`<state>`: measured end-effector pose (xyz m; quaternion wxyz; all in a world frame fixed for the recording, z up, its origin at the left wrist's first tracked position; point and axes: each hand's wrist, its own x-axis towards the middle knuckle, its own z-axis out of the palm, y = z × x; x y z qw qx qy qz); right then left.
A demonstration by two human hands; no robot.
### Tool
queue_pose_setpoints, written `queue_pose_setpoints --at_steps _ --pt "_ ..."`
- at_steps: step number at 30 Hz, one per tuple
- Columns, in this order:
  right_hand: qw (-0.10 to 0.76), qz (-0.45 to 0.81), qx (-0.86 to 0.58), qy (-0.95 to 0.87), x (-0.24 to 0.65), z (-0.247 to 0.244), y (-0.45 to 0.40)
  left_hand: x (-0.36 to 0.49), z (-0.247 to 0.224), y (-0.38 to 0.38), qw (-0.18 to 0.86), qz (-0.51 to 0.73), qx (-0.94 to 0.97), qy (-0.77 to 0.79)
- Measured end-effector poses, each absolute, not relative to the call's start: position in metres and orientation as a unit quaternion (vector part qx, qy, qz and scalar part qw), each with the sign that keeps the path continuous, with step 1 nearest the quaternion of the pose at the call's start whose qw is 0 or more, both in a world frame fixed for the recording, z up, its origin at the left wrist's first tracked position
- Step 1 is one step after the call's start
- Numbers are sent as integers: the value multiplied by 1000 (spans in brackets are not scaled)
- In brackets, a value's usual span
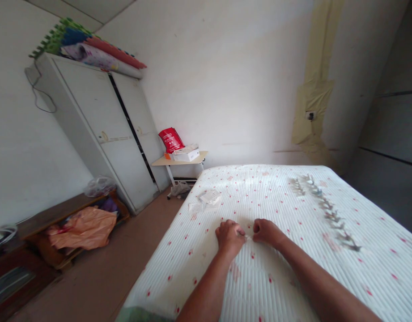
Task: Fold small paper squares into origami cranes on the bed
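Both hands are close together over a white quilted bed cover [276, 281] with red dots. My left hand [230, 237] is closed, its fingertips on a small pale piece [248, 238]. From the other side, my right hand [266, 231] pinches at the same small piece with its fingers closed. What the piece is cannot be made out. Off to the right on the cover lies a row of small greyish folded items [333, 217], with a shorter row beside its far end. Thin whitish packets or sheets [207, 200] lie at the left far part of the cover.
A grey cabinet [95, 120] with rolled mats on top stands at the left. Near it, a small table [159, 162] holds a red bag [171, 139] and a white box [187, 155]. An orange plastic bag [85, 228] hangs over a low wooden shelf [51, 210].
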<state>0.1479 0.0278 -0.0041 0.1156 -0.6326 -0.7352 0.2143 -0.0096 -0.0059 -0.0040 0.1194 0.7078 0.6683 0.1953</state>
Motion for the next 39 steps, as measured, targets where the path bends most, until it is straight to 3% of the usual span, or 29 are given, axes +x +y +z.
queue_pose_setpoints --at_steps 9,16,27,39 --pt "132 286 -629 -711 152 1 25 -13 -9 -5 123 200 717 657" --pt "98 184 -663 -719 141 4 20 -11 -4 -6 123 193 716 660" --pt "80 174 -669 -718 138 5 19 -6 -1 -8 110 201 702 674" --pt "132 237 -623 -734 152 -9 29 -10 -4 -7 128 208 705 665"
